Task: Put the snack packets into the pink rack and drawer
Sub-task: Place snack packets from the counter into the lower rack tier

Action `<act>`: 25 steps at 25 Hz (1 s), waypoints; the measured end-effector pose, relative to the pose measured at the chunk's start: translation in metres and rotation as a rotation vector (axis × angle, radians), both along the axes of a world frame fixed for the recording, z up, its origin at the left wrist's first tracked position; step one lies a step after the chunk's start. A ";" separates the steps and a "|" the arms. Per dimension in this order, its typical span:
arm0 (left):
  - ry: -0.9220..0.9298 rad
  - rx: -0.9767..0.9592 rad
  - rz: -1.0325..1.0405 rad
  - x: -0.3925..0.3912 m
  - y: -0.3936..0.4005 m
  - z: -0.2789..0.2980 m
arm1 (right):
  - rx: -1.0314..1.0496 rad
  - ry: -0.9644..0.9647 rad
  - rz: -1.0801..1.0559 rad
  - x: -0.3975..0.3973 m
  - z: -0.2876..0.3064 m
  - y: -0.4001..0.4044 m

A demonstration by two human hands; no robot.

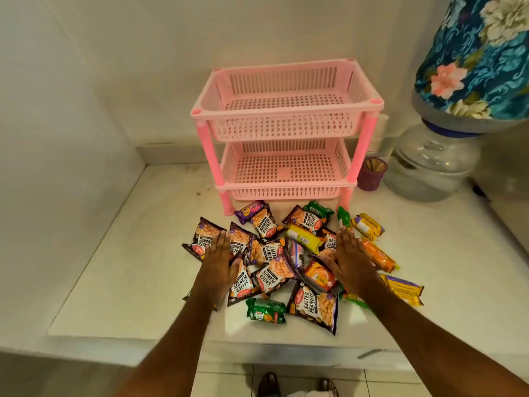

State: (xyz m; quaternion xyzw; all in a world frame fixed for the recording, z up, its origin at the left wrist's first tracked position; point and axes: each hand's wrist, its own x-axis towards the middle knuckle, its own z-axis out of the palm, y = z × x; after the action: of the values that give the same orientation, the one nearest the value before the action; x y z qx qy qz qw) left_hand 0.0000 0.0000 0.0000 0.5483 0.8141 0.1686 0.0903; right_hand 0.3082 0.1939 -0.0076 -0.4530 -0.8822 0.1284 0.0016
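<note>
With both flat, empty hands, left hand (219, 260) and right hand (347, 257), I should scoop the packets (272, 270) together toward the pink rack (286, 121)

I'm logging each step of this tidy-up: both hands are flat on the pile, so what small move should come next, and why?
Probably close the left hand on the salted peanuts packet beneath it. Both it and the right hand lie open, gripping nothing, and both tiers of the pink rack look empty.
</note>
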 end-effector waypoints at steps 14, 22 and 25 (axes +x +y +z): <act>-0.010 -0.089 -0.180 0.052 0.038 -0.003 | 0.026 0.084 0.218 -0.050 -0.003 -0.013; 0.023 -0.291 -0.151 0.071 0.046 -0.015 | -0.069 -0.099 0.249 -0.072 -0.003 -0.008; -0.039 -0.264 -0.136 0.070 0.047 -0.020 | -0.089 -0.090 0.240 -0.075 -0.006 -0.006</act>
State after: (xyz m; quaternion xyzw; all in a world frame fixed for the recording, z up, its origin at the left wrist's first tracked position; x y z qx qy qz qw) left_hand 0.0703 0.0466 -0.0205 0.5822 0.7883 0.0641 0.1885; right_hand 0.2328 0.1877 -0.0132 -0.3491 -0.9226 0.1465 -0.0734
